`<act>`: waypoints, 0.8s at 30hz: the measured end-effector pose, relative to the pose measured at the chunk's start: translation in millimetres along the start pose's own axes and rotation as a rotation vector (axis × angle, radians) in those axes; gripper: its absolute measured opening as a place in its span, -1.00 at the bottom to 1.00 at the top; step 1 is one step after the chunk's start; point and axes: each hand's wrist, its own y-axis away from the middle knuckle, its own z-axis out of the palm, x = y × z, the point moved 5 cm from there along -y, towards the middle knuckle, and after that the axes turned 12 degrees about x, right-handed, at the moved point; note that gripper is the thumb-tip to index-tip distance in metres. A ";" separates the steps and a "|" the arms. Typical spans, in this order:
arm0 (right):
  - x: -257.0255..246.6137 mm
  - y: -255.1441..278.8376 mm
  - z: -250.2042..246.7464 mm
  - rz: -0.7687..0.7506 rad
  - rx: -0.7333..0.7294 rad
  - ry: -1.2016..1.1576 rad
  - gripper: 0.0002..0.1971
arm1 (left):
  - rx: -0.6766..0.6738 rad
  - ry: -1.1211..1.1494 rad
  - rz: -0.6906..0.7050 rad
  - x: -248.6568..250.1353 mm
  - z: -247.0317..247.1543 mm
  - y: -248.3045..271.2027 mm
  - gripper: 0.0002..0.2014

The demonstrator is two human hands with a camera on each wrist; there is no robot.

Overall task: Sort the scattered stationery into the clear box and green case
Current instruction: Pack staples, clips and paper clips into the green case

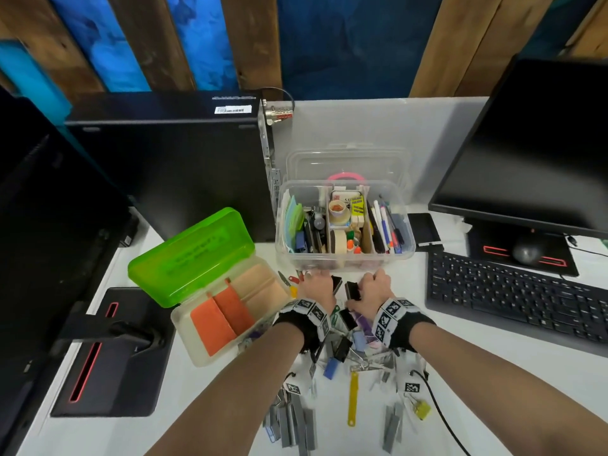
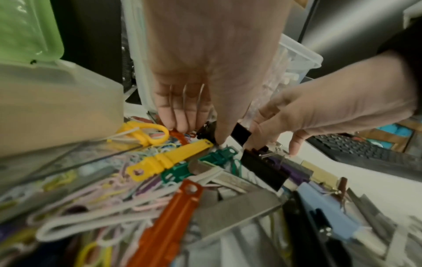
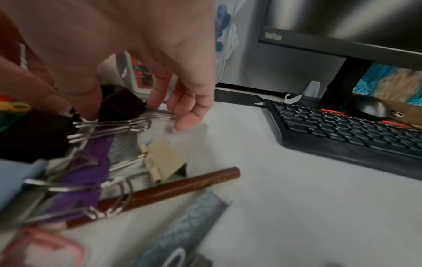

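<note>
**Both hands on black binder clips**

The left hand (image 1: pixel 316 286) pinches a glossy black binder clip (image 1: pixel 336 284); the right hand (image 1: pixel 374 287) grips another black clip (image 3: pixel 123 105) with wire handles. Both hover just before the ribbed clear box (image 1: pixel 342 258), right of the open translucent green case (image 1: pixel 194 258).

1. "ThinkVision" is printed in pale letters on the lower bezel of the black monitor (image 3: pixel 342 43) at the right.
2. The white barcode sticker (image 1: pixel 233 109) on the far black computer case is too small to read.
</note>
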 end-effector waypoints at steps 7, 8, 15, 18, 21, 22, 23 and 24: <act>1.2 5.1 -9.6 -0.032 0.042 0.020 -0.35 | 0.034 0.172 -0.140 -2.6 -1.7 5.2 -0.49; 2.5 6.3 -11.6 -0.034 0.055 -0.028 -0.37 | 0.032 0.196 -0.190 -3.1 -3.2 8.2 -0.48; 7.8 12.5 -28.5 0.053 0.106 -0.519 -0.54 | 0.202 0.477 -0.235 -8.7 -30.0 30.6 -0.61; -4.8 16.6 -31.8 0.088 0.006 -0.677 -0.48 | 0.295 0.556 -0.175 -21.4 -50.1 37.0 -0.65; -27.4 20.2 -28.4 0.095 -0.057 -0.716 -0.46 | 0.305 0.525 -0.143 -47.9 -62.9 44.0 -0.63; -36.5 22.2 -27.4 0.070 -0.072 -0.706 -0.46 | 0.282 0.510 -0.129 -57.2 -66.3 48.0 -0.64; -48.3 25.3 -27.7 0.026 -0.082 -0.682 -0.48 | 0.254 0.483 -0.108 -68.6 -69.2 52.5 -0.65; -61.1 28.5 -25.5 -0.017 -0.087 -0.650 -0.51 | 0.231 0.452 -0.086 -82.0 -71.9 57.7 -0.64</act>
